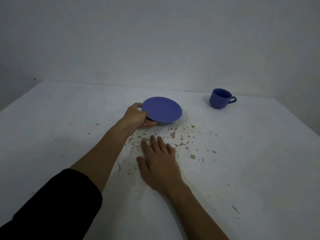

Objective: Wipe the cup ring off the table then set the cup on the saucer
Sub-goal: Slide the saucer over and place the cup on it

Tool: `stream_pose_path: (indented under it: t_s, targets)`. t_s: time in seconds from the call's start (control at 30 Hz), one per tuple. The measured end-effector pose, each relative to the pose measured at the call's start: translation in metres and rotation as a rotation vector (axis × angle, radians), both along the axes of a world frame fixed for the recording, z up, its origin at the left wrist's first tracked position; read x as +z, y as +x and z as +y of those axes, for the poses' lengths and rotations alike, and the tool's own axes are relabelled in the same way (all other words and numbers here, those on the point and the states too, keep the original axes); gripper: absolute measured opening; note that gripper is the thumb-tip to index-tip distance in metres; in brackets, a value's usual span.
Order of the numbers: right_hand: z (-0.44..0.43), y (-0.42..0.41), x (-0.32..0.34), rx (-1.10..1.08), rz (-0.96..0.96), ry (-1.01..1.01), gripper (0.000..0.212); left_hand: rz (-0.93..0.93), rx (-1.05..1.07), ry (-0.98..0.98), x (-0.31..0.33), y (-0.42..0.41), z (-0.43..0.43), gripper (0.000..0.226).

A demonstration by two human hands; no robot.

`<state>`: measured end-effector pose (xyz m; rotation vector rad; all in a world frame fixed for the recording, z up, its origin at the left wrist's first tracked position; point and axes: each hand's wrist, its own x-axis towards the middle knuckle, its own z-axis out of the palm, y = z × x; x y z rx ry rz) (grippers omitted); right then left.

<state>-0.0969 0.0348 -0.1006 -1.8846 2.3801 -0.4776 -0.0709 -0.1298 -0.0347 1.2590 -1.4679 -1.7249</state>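
Left hand (138, 116) clamped on saucer (162, 109) rim, tilting it, likely to clear stain. Right hand (160, 163) flat, fingers spread on table (251, 153), empty. Cup (220, 98) upright at 2 o'clock, well apart.

The saucer (162, 109) sits mid-table (259, 153); the cup (220, 98) stands well apart, behind and to its right.

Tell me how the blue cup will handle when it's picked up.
The cup looks glazed, so probably rigid, breakable and a bit slick. It stands upright on a wide base, unlikely to tip. Its side handle should give a secure hold.
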Motion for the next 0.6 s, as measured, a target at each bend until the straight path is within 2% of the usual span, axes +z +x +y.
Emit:
stream_pose_path:
  t_s: [0.13, 0.47, 0.6]
  targets:
    - [0.0, -0.001, 0.0, 0.009, -0.013, -0.003, 0.061, -0.036, -0.096, 0.014, 0.001, -0.022, 0.006, 0.044]
    - [0.003, -0.004, 0.003, 0.03, -0.02, -0.019, 0.061, -0.092, -0.172, 0.042, -0.011, -0.04, 0.011, 0.047]
    - [0.004, -0.005, 0.004, 0.029, -0.07, -0.071, 0.056, -0.135, -0.182, -0.029, -0.013, -0.035, 0.013, 0.049]
